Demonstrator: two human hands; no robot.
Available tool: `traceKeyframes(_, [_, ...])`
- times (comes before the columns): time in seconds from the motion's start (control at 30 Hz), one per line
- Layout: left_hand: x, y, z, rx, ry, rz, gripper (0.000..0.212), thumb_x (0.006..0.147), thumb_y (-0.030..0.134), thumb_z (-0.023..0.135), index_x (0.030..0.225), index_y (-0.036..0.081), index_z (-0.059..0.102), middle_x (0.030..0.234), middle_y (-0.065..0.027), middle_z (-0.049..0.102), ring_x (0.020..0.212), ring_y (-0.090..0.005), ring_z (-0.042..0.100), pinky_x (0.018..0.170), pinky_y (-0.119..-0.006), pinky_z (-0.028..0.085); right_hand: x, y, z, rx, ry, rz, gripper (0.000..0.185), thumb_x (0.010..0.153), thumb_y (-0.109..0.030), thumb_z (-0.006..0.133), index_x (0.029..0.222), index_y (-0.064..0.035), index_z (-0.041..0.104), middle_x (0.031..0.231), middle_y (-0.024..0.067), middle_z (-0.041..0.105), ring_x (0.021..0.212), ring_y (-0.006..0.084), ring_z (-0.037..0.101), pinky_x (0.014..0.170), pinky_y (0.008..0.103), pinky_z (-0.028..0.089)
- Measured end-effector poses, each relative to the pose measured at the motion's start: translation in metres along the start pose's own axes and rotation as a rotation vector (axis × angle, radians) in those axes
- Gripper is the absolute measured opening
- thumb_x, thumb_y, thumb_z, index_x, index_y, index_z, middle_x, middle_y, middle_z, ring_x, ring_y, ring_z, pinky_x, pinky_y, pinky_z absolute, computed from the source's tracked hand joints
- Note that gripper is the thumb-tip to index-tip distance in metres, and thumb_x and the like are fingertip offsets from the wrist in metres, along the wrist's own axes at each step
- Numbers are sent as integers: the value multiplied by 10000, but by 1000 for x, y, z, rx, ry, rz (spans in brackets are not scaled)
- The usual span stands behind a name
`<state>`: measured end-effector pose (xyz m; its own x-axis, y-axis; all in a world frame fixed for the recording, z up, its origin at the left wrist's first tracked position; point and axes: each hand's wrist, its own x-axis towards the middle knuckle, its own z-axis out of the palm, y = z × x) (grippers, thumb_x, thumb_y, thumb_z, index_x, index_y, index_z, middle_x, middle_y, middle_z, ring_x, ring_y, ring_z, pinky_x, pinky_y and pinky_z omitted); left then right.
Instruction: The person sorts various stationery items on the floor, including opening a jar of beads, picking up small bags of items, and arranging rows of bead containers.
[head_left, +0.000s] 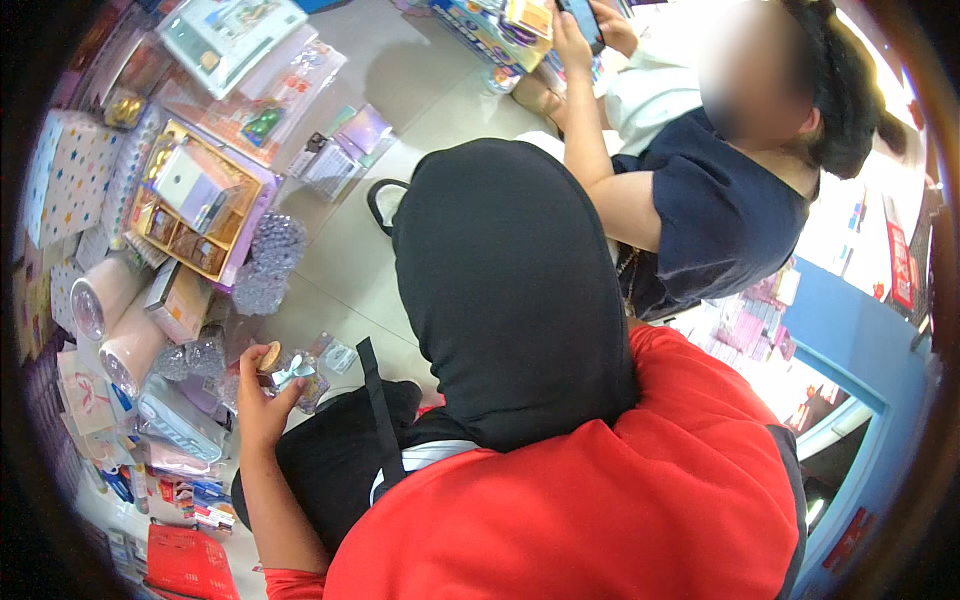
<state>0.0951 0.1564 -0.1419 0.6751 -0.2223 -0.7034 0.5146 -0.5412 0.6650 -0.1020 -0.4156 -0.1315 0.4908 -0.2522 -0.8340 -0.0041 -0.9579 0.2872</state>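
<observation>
My left hand (262, 397) holds a small clear jar (309, 394) between thumb and fingers. The jar has a round cork stopper (270, 356) and a pale blue ribbon bow (294, 370), and small purplish bits show inside. Just beyond it, a small clear packet (337, 355) lies on the tiled floor. My right hand is out of view, behind my bent, black-clad knee (510, 285). To the left of my held jar are bubble-wrapped items (191, 358) and a pink cylinder (133, 349) with a clear end.
A yellow divided tray (238, 176) carries a white-and-lilac box (191, 184). Near it stand a star-patterned box (71, 176) and bubble wrap (268, 259). A red plastic basket (187, 562) sits at lower left. At right, another person (720, 202) holds a phone (581, 19).
</observation>
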Motion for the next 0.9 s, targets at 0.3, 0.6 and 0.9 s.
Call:
traceKeyframes(0.3, [6,-14,-27,45,-57,109,685,699,117,869,1280,77,508,1137,-107,634,999,-224,614,880,-360,497,-29,-10,22,-175,39,27,675,927,-329,575,1540,-91,424,1563,91,416,1474,245,331,1149,580,300])
traceKeyframes(0.6, [14,49,-7,317,-310,306,646,701,167,876,1240,73,533,1116,-172,664,1037,-329,670,886,-406,523,-103,-51,71,-262,129,63,715,903,-327,597,1553,-98,408,1590,77,385,1499,236,295,1152,604,286])
traceKeyframes(0.9, [-4,69,-6,337,-292,348,652,646,137,860,1214,77,545,1152,-185,651,1075,-409,651,905,-444,522,-155,-59,54,87,-24,-1,660,871,-290,643,1478,-86,484,1535,130,440,1464,308,358,1151,558,318])
